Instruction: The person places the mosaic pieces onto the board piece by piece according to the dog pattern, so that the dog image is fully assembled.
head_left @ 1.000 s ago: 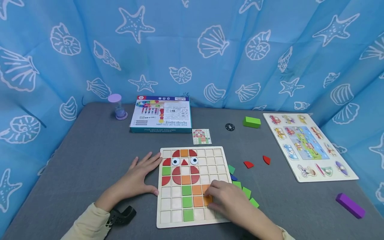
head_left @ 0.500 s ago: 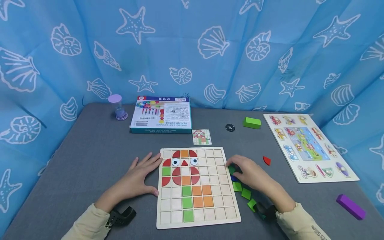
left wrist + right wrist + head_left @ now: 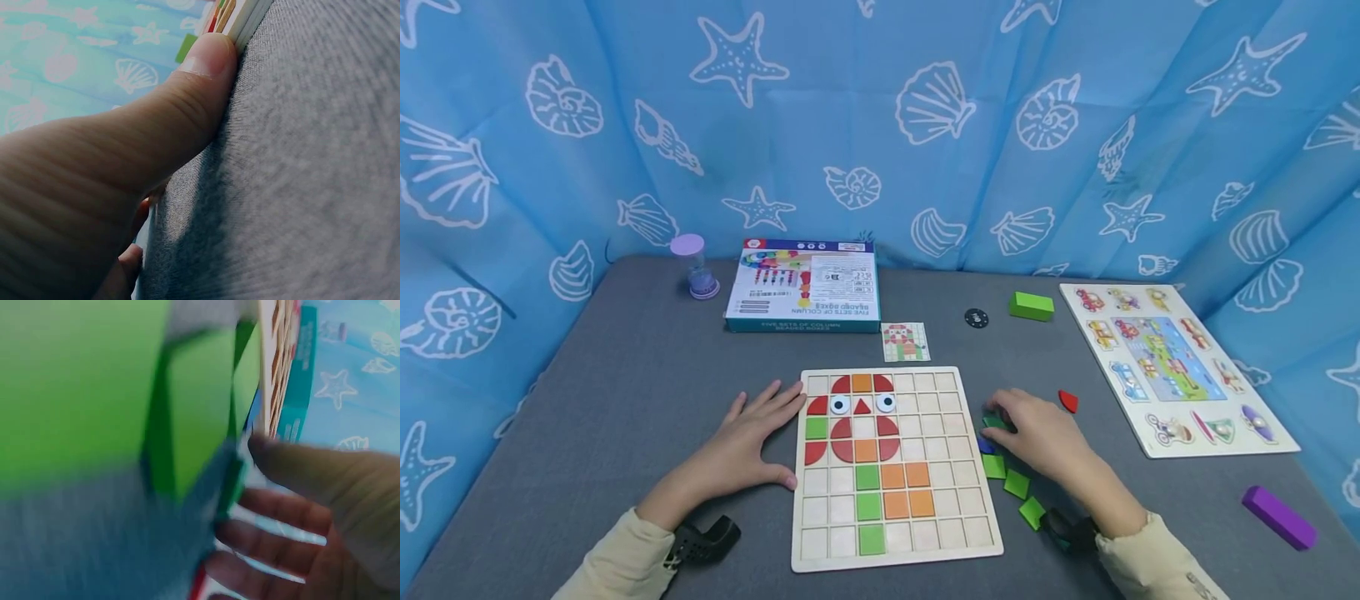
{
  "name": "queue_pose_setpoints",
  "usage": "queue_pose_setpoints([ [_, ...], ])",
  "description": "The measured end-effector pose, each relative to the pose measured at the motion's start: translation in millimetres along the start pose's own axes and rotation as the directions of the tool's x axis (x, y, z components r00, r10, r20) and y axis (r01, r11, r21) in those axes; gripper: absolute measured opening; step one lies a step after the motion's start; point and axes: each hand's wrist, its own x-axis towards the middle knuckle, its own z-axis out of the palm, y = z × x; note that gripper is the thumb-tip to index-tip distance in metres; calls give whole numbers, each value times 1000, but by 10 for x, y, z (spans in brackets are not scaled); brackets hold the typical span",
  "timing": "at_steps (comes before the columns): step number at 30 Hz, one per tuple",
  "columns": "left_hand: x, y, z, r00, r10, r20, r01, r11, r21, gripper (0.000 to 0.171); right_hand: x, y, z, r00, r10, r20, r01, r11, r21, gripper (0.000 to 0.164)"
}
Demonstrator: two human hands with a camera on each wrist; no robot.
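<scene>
A wooden grid board (image 3: 838, 542) lies flat on the table, with red, orange and green tiles and two eye pieces set in its cells. My left hand (image 3: 741, 446) rests at its left edge, fingers spread; in the left wrist view the thumb (image 3: 187, 94) touches the board's side. Just right of the board, my right hand (image 3: 1037, 429) pinches a dark green tile (image 3: 993, 422) between thumb and fingers. Below it lie a blue piece (image 3: 986, 446) and several light green tiles (image 3: 1017, 483). A red piece (image 3: 198, 582) shows by the fingers in the right wrist view.
Behind the board lie a picture card (image 3: 905, 342) and a bead-toy box (image 3: 805, 287). A sand timer (image 3: 696, 267) stands at left. To the right are a red quarter piece (image 3: 1068, 402), black disc (image 3: 976, 318), green block (image 3: 1031, 306), knob puzzle (image 3: 1172, 367) and purple block (image 3: 1279, 517).
My right hand has left the orange tiles on the board and moved right to the loose pieces. The dark green tile has shifted slightly right with it. The left hand stays put.
</scene>
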Motion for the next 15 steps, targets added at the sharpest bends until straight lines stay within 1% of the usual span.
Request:
queue_pose_setpoints([
  [3,-3,1,-3,1000,1,-1,-1,1000,-3,108,-38,12,-31,1000,-10,23,11,1000,-6,36],
  [5,-5,1,-6,1000,3,-4,-3,1000,-1,108,-48,11,-32,999,-19,29,19,1000,-2,35],
  [11,-8,-1,2,1000,6,-10,-6,1000,5,108,-29,-3,16,999,-43,-7,42,999,-9,25],
  [15,-4,11,0,1000,1,-4,-1,1000,6,107,-50,-45,2,999,-31,-29,31,1000,0,22],
])
